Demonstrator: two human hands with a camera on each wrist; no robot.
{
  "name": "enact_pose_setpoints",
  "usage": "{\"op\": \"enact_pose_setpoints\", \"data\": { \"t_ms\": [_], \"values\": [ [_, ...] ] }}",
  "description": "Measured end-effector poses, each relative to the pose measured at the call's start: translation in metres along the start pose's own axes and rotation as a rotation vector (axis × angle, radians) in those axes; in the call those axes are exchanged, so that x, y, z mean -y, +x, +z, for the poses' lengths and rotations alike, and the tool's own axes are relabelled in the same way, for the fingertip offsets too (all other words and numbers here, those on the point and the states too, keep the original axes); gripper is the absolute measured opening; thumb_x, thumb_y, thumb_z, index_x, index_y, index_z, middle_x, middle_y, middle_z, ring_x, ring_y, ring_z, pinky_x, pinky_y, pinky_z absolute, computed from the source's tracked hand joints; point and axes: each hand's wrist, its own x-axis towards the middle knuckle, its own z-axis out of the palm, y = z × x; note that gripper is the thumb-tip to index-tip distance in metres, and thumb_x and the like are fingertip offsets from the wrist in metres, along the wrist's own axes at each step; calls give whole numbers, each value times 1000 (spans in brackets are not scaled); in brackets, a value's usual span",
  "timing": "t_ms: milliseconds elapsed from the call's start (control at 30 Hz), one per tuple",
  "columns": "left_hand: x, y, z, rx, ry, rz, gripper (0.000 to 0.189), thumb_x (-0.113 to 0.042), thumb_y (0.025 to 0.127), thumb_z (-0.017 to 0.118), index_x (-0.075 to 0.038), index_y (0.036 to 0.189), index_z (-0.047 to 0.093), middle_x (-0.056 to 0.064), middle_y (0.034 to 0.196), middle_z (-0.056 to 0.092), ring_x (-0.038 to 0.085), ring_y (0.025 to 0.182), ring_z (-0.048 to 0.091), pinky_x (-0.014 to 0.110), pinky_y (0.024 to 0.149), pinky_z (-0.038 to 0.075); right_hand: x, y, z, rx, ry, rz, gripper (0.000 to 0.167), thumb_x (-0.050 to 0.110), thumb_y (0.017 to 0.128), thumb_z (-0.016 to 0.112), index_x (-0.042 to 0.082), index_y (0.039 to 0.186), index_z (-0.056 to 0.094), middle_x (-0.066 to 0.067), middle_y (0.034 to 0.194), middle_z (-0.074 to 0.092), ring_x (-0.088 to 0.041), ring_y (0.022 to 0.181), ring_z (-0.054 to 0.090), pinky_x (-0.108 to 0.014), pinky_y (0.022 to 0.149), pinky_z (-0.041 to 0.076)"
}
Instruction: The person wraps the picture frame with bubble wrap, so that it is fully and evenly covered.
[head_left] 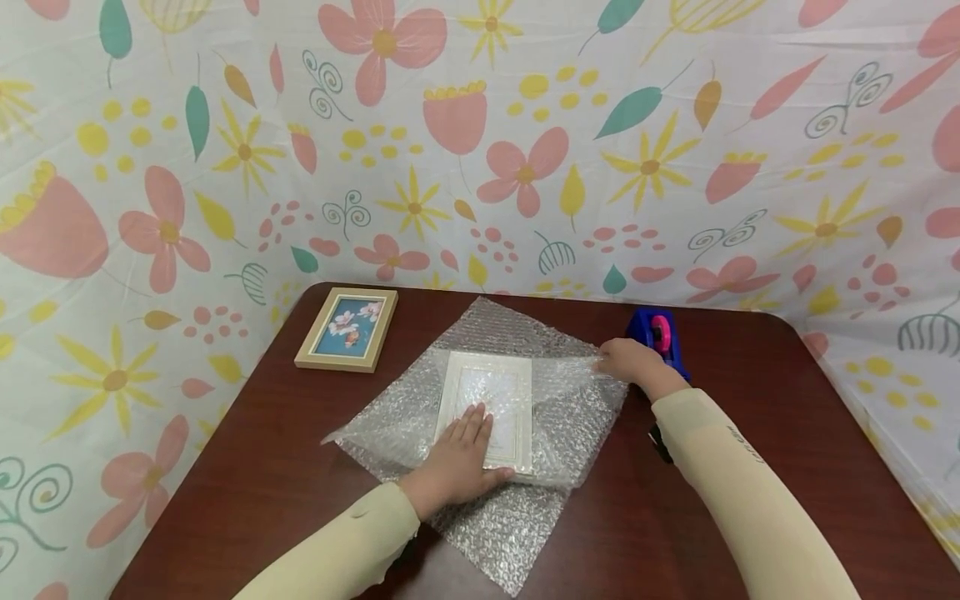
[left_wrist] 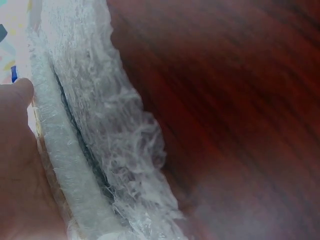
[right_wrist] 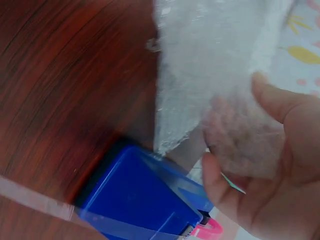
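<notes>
A white picture frame [head_left: 522, 433] lies on a sheet of clear bubble wrap [head_left: 495, 321] spread cornerwise on the table, with part of the sheet folded over it. My left hand [head_left: 456, 462] presses on the covered frame with straight fingers, its thumb along the frame's lower edge. In the left wrist view the wrapped side [left_wrist: 75, 165] of the frame runs beside that hand. At the sheet's right corner, my right hand [head_left: 636, 363] holds the bubble wrap [right_wrist: 200, 65] between thumb and fingers; some fingers show blurred through the film.
Just beyond the right hand stands a blue tape dispenser [head_left: 675, 342] with a pink hub. A clear strip [right_wrist: 35, 197] crosses the right wrist view. Back left lies a tan picture frame [head_left: 348, 329] with a flower picture. Flowered cloth [head_left: 525, 167] hangs behind the brown table [head_left: 247, 500].
</notes>
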Motion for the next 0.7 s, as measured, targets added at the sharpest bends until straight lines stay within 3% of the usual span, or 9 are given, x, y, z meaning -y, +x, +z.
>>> {"op": "enact_pose_setpoints", "data": {
  "t_ms": [100,200,333,500,600,700],
  "values": [
    [-1,-1,-3,6,3,2,89,-61,100,51,2,160,29,20,171,19,35,160,21,49,130,25,-3,-4,-2,5,96,-38,44,18,106,51,-16,134,56,-35,134,61,-48,121,61,-55,100,54],
    [-1,-1,-3,8,4,1,90,-62,100,51,1,160,28,20,171,19,34,160,21,48,130,25,-7,-7,-4,-4,232,-31,39,17,108,48,-16,126,57,-31,118,67,-35,100,69,-44,86,59],
    [-1,-1,-2,8,5,3,90,-62,100,51,1,160,27,19,172,18,34,161,20,48,130,24,-16,-8,-4,-38,442,30,43,22,110,45,-16,122,59,-13,92,73,-9,76,65,-29,70,58],
    [0,0,-1,7,4,16,91,-62,100,51,1,161,27,20,172,17,35,160,20,48,130,24,-16,-6,-2,-126,532,143,48,33,108,50,-10,113,70,6,65,66,-3,61,60,-24,62,53],
    [1,0,0,9,1,15,90,-61,100,51,1,161,26,21,171,17,36,161,19,48,130,24,-13,-4,2,-161,617,228,52,42,105,54,-6,117,71,11,61,61,-4,57,55,-25,59,49],
    [3,0,1,5,-1,8,90,-61,100,52,1,160,27,21,171,17,36,160,19,48,130,25,-7,-5,7,-162,780,278,62,48,103,56,-5,136,61,14,68,62,-1,61,54,-23,61,48]
  ]
}}
